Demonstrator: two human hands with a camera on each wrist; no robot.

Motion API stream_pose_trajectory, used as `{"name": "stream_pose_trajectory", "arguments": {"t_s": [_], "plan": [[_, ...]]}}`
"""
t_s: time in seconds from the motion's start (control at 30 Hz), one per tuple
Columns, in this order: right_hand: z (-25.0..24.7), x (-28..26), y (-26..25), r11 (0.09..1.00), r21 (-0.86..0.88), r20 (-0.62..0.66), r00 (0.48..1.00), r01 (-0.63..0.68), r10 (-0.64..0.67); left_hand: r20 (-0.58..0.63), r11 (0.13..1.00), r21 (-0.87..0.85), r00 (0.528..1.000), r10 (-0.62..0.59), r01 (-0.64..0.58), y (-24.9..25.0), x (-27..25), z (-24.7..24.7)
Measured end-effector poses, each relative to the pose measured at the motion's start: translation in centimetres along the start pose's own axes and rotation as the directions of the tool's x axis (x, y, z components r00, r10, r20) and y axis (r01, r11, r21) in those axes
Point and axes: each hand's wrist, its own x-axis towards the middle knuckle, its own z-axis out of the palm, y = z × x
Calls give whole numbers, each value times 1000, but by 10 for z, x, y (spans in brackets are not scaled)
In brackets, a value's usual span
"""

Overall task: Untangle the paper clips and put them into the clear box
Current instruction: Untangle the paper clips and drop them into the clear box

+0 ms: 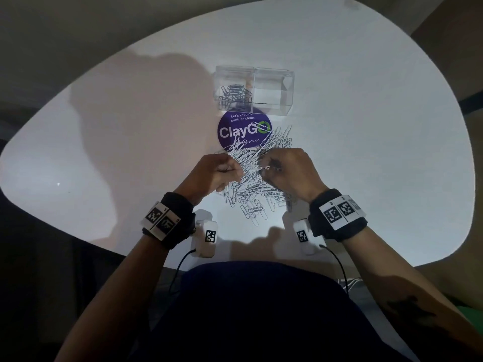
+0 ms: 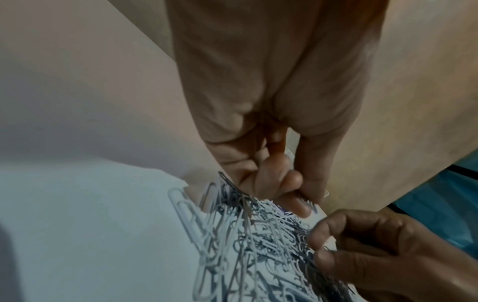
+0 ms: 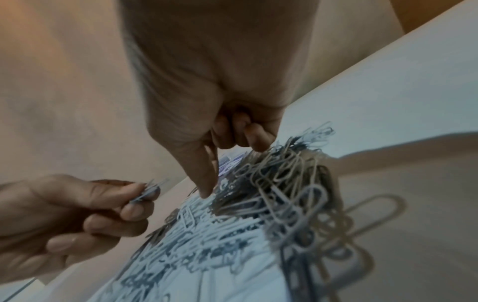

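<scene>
A tangled heap of silver paper clips lies on the white table in front of me, with both hands at its top. My left hand pinches a small bunch of clips between thumb and fingers at the heap's left edge. My right hand has its fingers curled and pinches a clip at the heap's upper right; one digit points down into the clips. The clear box stands beyond the heap, with several clips in its left compartment and none in its right.
A round purple ClayGo sticker lies between the box and the heap, partly under the clips. The white table is rounded, and its near edge runs just past my wrists. Wrist cameras and their cables hang below both wrists.
</scene>
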Motion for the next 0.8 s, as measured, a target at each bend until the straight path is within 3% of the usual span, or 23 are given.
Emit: {"name": "stream_pose_trajectory", "arguments": {"t_s": [0.2,0.3,0.43,0.6,0.7,0.8], "plan": [[11,-1,-7,992,-95,78,994,83,-76,1,999,-22,999,39,-39,1,-2,0],[11,0,-8,993,-97,60,997,61,-55,4,998,-54,1000,12,-12,0,-2,-2],[8,-1,-9,1000,17,44,999,13,-13,17,998,-64,1000,20,-19,-3,-2,-2],[5,-3,-14,928,372,85,996,-31,-1,13,998,-18,998,58,-58,-3,-2,2],[3,-4,-17,937,348,123,991,10,-56,18,998,-15,998,58,-58,-4,-1,5],[1,-5,-14,914,404,127,992,-26,-27,46,996,-87,999,0,4,-4,1,4]]}}
